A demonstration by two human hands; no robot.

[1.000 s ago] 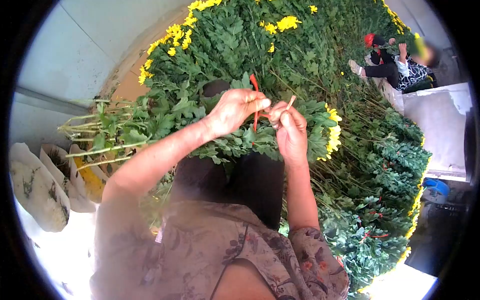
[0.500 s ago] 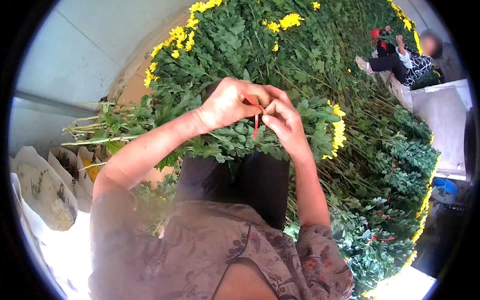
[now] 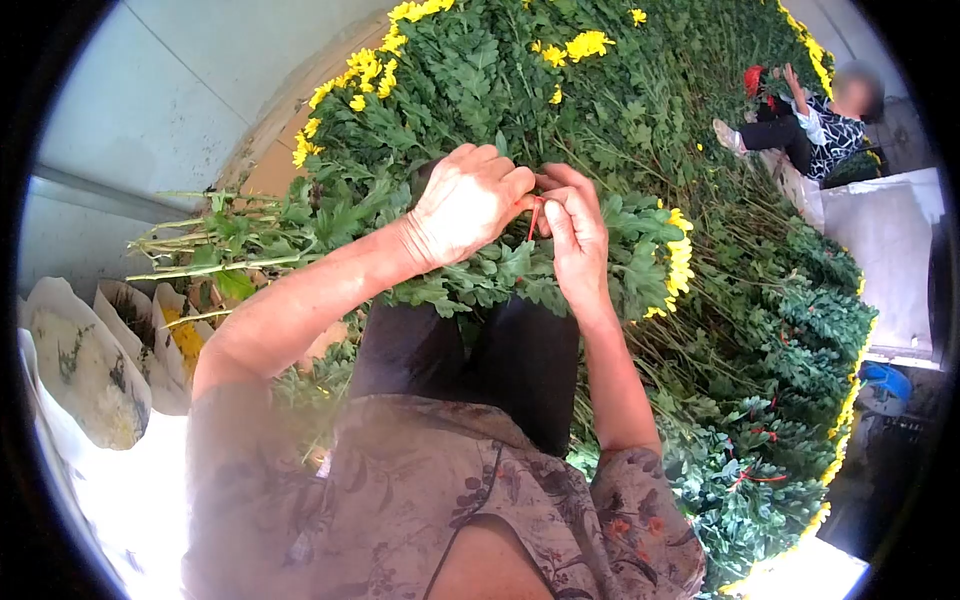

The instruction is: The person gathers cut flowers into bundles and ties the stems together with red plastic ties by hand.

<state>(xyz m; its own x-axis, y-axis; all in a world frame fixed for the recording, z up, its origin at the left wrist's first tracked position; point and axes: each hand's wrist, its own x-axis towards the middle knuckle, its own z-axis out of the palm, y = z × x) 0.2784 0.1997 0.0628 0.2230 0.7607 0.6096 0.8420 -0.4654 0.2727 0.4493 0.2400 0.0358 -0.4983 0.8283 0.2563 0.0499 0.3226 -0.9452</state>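
Across my lap lies a bunch of chrysanthemums (image 3: pixel 440 290), its yellow heads to the right and bare stems to the left. Over the middle of the bunch, both hands pinch a thin red tie (image 3: pixel 533 217). My left hand (image 3: pixel 465 205) is closed, back of the hand upward, with its fingertips partly hidden. Close beside it, my right hand (image 3: pixel 577 235) is closed too, thumb against forefinger on the tie. One short end of the tie hangs down between the hands.
A big pile of leafy yellow chrysanthemums (image 3: pixel 640 130) spreads ahead and to the right. Bunches with red ties (image 3: pixel 755 478) lie at the lower right. Another person (image 3: pixel 825 135) sits at the far right. White plastic sleeves (image 3: pixel 85 360) stand at the left, near a pale wall (image 3: pixel 190 90).
My left hand has rolled over so its back faces up, and the fingers have closed in. The tie's hanging end has shifted right. The other person's hand has moved.
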